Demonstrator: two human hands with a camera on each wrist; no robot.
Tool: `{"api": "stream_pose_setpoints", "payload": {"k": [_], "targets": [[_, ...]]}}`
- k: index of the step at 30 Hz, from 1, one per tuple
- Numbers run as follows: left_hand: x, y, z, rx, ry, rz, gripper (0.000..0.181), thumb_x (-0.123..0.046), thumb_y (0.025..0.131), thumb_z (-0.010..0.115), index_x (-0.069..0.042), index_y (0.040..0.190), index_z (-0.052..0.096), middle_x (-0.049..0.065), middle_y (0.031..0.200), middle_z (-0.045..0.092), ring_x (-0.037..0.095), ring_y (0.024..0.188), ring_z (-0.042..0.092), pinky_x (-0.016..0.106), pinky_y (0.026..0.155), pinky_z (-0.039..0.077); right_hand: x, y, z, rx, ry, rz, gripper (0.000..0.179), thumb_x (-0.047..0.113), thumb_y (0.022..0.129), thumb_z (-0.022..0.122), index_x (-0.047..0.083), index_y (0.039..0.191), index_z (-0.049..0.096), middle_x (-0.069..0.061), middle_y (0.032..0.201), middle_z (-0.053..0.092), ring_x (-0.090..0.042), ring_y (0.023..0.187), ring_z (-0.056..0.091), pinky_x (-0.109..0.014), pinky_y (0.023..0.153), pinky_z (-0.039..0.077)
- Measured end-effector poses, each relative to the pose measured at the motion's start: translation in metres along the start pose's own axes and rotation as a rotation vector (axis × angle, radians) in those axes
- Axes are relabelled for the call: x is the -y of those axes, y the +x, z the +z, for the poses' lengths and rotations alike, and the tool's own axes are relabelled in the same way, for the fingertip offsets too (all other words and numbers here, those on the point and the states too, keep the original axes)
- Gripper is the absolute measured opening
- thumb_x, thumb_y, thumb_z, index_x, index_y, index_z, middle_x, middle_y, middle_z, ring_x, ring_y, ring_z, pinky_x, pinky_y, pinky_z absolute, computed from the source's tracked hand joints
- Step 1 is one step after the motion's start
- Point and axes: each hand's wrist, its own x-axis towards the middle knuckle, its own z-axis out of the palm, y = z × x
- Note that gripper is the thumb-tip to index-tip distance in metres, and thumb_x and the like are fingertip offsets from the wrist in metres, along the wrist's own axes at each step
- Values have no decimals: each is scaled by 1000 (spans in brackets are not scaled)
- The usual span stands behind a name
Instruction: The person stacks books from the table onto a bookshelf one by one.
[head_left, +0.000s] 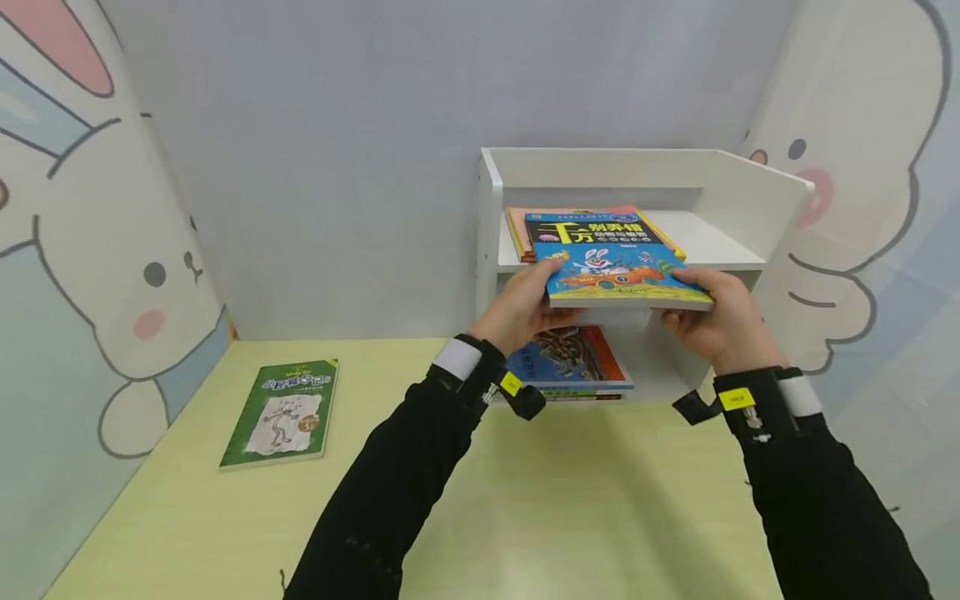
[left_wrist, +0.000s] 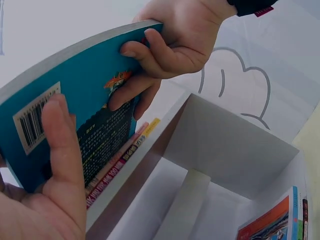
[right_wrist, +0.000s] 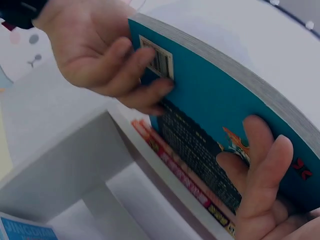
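Both hands grip a blue picture book (head_left: 611, 271) with a rabbit in an orange car on its cover. My left hand (head_left: 528, 302) holds its left edge, thumb on top and fingers underneath. On the opposite edge, my right hand (head_left: 720, 321) grips it the same way. The book's near end juts out past the upper shelf board, and its far part overlaps other books (head_left: 517, 232) lying on that board. From below, the left wrist view shows the teal back cover (left_wrist: 90, 70) with a barcode; several fingers lie against it.
The white two-tier shelf (head_left: 600, 167) stands at the back right of the pale yellow table (head_left: 420, 517). A stack of books (head_left: 570, 362) lies in its lower compartment. On the table's left side lies a green book (head_left: 285, 412). Rabbit-printed panels (head_left: 150, 250) border both sides.
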Motion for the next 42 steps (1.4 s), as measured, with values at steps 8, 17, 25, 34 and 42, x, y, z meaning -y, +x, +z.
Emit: {"api": "stream_pose_setpoints", "payload": {"k": [8, 17, 25, 34, 42], "targets": [[-1, 16, 2, -51, 22, -47, 43, -36, 106, 38, -12, 140, 47, 11, 95, 64, 21, 69, 65, 26, 58, 55, 13, 23, -5, -122, -26, 61, 23, 11, 96, 60, 8, 118, 53, -13, 96, 69, -23, 76, 60, -28, 53, 38], [-3, 35, 13, -135, -9, -64, 39, -37, 105, 39, -13, 131, 55, 10, 92, 67, 19, 68, 64, 28, 63, 55, 13, 29, -15, -51, 236, 43, 36, 32, 99, 56, 6, 124, 59, -16, 110, 70, -24, 99, 67, -35, 78, 55], [-2, 38, 13, -142, 36, -42, 50, -47, 103, 38, -11, 137, 50, 11, 99, 65, 24, 79, 68, 34, 75, 57, -18, 6, -20, -14, 426, -43, 56, 35, 98, 56, 13, 146, 37, -19, 132, 56, -30, 126, 52, -40, 106, 40], [2, -2, -32, -306, 872, 462, 40, -9, 101, 37, -1, 139, 44, 16, 136, 51, 28, 104, 58, 39, 91, 49, -86, -54, 14, 131, -567, -325, 66, 21, 105, 42, 4, 156, 2, -15, 162, 5, -30, 148, 12, -24, 108, 35], [-7, 8, -29, -212, 1325, 600, 52, 4, 96, 37, -4, 148, 39, 13, 155, 32, 30, 115, 58, 28, 64, 44, -133, -30, 52, 142, -1103, -641, 75, 1, 99, 45, 9, 156, -4, -3, 162, -10, -21, 148, 3, -45, 115, 19]]}}
